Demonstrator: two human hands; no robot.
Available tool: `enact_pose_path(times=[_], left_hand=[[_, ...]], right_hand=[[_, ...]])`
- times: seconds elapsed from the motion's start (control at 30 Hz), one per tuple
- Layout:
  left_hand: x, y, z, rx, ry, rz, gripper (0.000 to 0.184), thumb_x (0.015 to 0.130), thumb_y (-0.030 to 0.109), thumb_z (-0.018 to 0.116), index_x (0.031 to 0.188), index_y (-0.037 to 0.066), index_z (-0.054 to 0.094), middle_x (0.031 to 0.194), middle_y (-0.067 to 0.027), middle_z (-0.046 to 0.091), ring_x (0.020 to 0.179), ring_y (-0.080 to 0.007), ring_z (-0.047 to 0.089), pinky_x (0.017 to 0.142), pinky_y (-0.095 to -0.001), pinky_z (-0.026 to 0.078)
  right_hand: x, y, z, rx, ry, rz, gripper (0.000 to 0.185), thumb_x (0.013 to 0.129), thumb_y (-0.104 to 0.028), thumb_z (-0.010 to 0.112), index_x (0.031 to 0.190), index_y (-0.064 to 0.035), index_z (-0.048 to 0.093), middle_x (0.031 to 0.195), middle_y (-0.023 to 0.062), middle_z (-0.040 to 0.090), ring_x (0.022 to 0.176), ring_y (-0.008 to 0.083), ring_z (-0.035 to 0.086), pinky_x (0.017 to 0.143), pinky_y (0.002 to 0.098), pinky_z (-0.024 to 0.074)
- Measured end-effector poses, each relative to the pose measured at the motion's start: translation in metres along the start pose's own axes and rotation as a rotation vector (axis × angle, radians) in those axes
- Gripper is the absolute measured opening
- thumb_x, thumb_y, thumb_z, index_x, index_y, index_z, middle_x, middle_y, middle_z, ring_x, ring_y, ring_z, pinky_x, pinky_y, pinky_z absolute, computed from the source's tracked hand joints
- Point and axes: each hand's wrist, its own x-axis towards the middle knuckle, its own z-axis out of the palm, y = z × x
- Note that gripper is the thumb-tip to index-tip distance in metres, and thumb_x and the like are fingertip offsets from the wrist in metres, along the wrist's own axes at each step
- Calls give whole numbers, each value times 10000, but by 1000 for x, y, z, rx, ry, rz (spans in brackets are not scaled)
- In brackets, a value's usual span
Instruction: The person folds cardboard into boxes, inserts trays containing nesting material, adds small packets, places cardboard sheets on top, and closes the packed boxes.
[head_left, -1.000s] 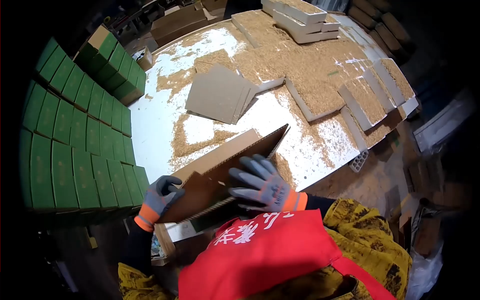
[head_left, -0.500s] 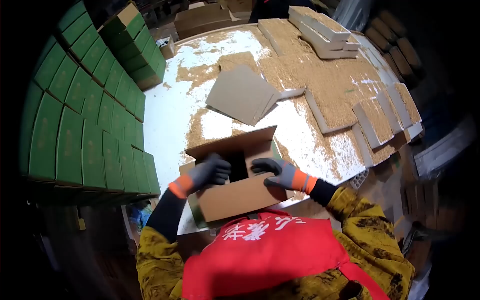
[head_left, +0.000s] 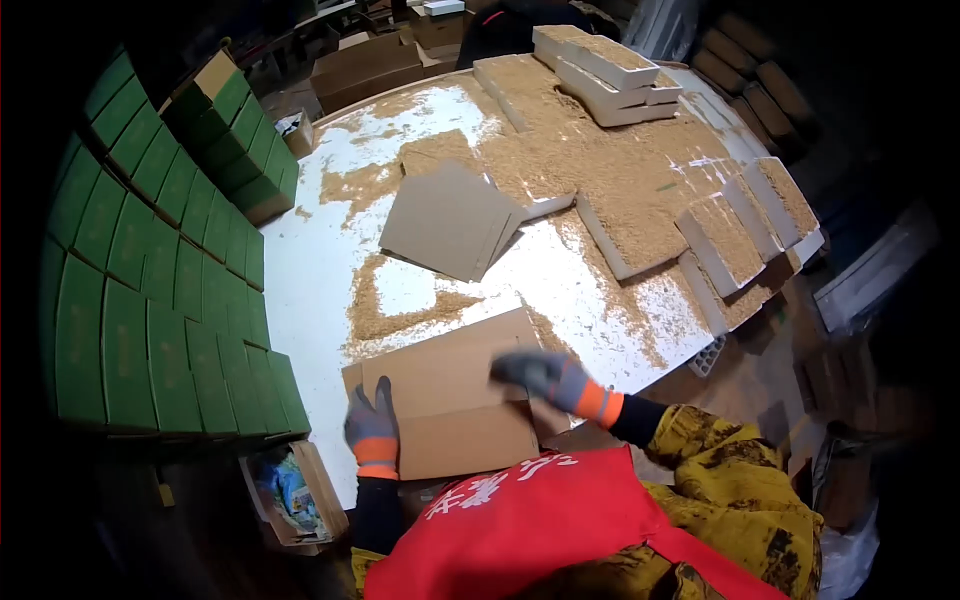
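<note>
A cardboard box (head_left: 455, 430) lies at the near edge of the table in front of me, its two long top flaps folded down and meeting along a seam. My left hand (head_left: 372, 422), in a grey glove with an orange cuff, rests on the box's left end with its fingers apart. Over the right part of the flaps is my right hand (head_left: 550, 380), gloved alike. Its fingers are smeared by motion, and whether they touch the cardboard I cannot tell. The inside of the box is hidden.
Flat cardboard sheets (head_left: 450, 220) lie beyond the box on the white table (head_left: 310, 290). White trays of brown crumbly material (head_left: 720, 245) stand right and far back. Stacked green boxes (head_left: 130, 340) line the left side. An open carton (head_left: 295, 495) sits low at left.
The box's open flaps have been folded down over its opening. My left hand has moved from the opening to the left end. My right hand has shifted slightly left and down.
</note>
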Motion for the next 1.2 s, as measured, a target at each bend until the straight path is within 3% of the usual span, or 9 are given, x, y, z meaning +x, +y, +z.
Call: enact_pose_path(times=[0.07, 0.17, 0.3, 0.5, 0.6, 0.77, 0.93, 1.07, 1.2], left_hand=[[-12, 14, -19, -2, 18, 161, 445, 859, 314, 618, 1148, -15, 545, 974, -270, 616, 912, -403, 612, 790, -408, 482], [-24, 24, -23, -551, 316, 530, 310, 882, 79, 537, 1174, -23, 529, 1038, -94, 616, 960, -161, 568, 844, -308, 463], [19, -23, -15, -1408, 97, 153, 426, 909, 246, 437, 1241, -15, 489, 1186, -123, 566, 1092, -214, 531, 955, -335, 395], [38, -96, 21, -1486, -851, -221, 622, 985, 488, 287, 1407, 33, 323, 1361, -112, 453, 1247, -231, 412, 1113, -353, 231], [26, -25, 11, -716, -348, 203, 467, 982, 254, 366, 1387, 25, 337, 1404, -174, 391, 1278, -307, 383, 1089, -362, 266], [51, -138, 45, 291, -287, 516, 380, 938, 160, 461, 1267, -29, 440, 1267, -224, 484, 1138, -348, 494, 956, -386, 400], [2, -47, 50, -235, -130, 144, 368, 925, 207, 489, 1212, -25, 500, 1179, -230, 542, 1025, -374, 534, 862, -409, 430], [-3, -45, 41, -37, -146, 128, 403, 910, 214, 515, 1234, -23, 485, 1137, -217, 574, 1004, -373, 548, 866, -404, 434], [-2, -40, 44, -285, -145, 68, 422, 904, 213, 529, 1245, -31, 476, 1147, -215, 568, 1022, -345, 542, 881, -389, 435]], right_hand=[[25, 31, -20, 215, 457, 129, 437, 903, -343, 573, 1286, -139, 523, 1216, 110, 578, 1013, 167, 574, 799, 305, 502], [27, 59, -43, 966, -99, 734, 534, 912, -409, 535, 1345, -110, 444, 1154, 82, 594, 965, 152, 574, 720, 258, 490], [14, -50, -61, 541, -27, 65, 672, 778, -243, 704, 1334, -80, 364, 1143, 76, 505, 949, 161, 539, 777, 290, 488], [-31, 24, -13, -552, -232, -480, 682, 604, -108, 744, 1209, -134, 430, 1468, 153, 249, 1061, 406, 497, 840, 429, 485], [-58, 42, 5, -308, -259, -452, 774, 670, -84, 721, 1344, -146, 347, 1491, 150, 213, 1106, 370, 494, 863, 423, 474], [-38, 100, -76, 32, 614, -85, 805, 814, -182, 686, 1442, -42, 202, 1408, 162, 355, 1212, 275, 447, 955, 353, 435], [30, 260, -207, 398, 1197, 640, 675, 897, -422, 541, 1353, 41, 357, 1341, 189, 444, 1169, 318, 470, 920, 355, 412], [79, 285, -211, 694, 1674, 550, 660, 849, -234, 685, 1394, -85, 345, 1074, 125, 633, 810, 243, 585, 660, 324, 457], [76, 221, -207, 970, 1712, 191, 590, 796, -295, 740, 1240, -60, 430, 600, 23, 423, 413, 119, 407, 357, 296, 342]])
